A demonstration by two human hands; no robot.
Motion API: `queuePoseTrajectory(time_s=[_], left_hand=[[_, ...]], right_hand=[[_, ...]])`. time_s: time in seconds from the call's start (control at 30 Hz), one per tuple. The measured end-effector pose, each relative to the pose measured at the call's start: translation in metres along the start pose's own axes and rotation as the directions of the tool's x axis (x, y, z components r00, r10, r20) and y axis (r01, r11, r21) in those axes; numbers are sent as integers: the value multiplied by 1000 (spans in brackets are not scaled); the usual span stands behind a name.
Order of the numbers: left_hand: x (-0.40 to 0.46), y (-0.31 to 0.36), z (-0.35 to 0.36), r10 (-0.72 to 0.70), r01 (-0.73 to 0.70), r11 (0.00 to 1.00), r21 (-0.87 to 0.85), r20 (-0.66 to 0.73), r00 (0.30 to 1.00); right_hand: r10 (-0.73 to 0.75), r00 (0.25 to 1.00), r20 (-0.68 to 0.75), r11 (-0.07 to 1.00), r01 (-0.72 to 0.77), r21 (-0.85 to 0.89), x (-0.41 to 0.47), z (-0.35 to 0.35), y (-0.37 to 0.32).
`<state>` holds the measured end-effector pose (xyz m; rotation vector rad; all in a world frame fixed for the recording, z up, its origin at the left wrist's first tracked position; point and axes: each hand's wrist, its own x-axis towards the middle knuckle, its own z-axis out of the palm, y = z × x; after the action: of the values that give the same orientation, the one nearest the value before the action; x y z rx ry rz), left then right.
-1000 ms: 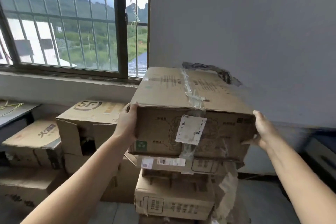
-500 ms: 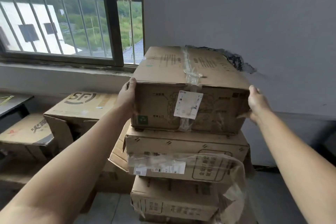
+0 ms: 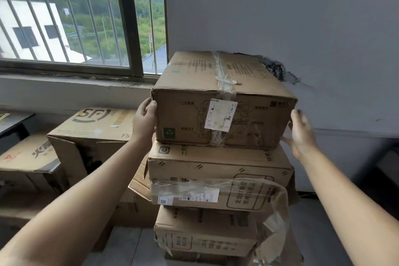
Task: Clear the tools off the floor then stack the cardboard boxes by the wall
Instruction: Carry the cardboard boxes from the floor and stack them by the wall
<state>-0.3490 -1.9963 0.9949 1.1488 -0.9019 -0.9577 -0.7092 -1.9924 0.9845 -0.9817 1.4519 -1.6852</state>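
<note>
wall (image 3: 302, 17) close behind stack (image 3: 218, 166)

1. The top box (image 3: 222, 101) is matt brown corrugated cardboard, its printed face dull and a little scuffed.
2. Clear glossy tape (image 3: 223, 81) runs over its lid, wrinkled and shiny where it bunches at the edge.
3. A white paper label (image 3: 220, 117) sits flat on the front, smooth and matt.
4. The box beneath (image 3: 218, 170) is the same dull cardboard, with loose clear plastic film (image 3: 274, 198) hanging crumpled and glossy off it.
5. The wall (image 3: 291, 17) is matt painted plaster, flaked rough and dark at one patch (image 3: 278, 69).
6. The window bars (image 3: 90, 26) look like dull painted metal.
</note>
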Motion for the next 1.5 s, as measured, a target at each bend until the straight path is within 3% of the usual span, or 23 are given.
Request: queuePoseTrajectory(time_s=[0.17, 0.27, 0.37, 0.57, 0.7, 0.87, 0.97, 1.17, 1.33, 1.5], left_hand=[[-73, -24, -36, 37, -85, 987, 136, 324, 945], [-125, -42, -64, -14, -135, 964, 229, 551, 835], [-165, -72, -100, -116, -178, 921, 346, 681, 723], [-229, -133, -165, -274, -251, 832, 494, 761, 589], [-268, -152, -190, -293, -277, 836, 473, 813, 503], [-280, -154, -205, -287, -344, 848, 404, 895, 342], [-291, -154, -205, -292, -384, 852, 357, 931, 217], [-344, -155, -197, -293, -386, 893, 233, 950, -105], [-412, -150, -210, -269, -384, 916, 119, 891, -365], [-499, -137, -259, -237, -349, 936, 40, 805, -544]], right_hand=[[-13, 968, 250, 972, 71, -225, -119, -29, 16], [-20, 944, 328, 944, 125, -304, -190, -51, 42], [3, 957, 291, 889, 131, -438, -264, -67, 72], [168, 979, 114, 784, -63, -618, -427, -61, 124], [164, 977, -138, 788, -214, -577, -509, -32, 145], [179, 905, -386, 804, -361, -473, -592, -10, 142], [97, 824, -558, 783, -409, -468, -637, -7, 135], [116, 556, -823, 795, -549, -259, -731, 8, 118], [118, 320, -940, 803, -588, -99, -823, 30, 113], [129, 119, -984, 796, -604, 32, -936, 52, 106]])
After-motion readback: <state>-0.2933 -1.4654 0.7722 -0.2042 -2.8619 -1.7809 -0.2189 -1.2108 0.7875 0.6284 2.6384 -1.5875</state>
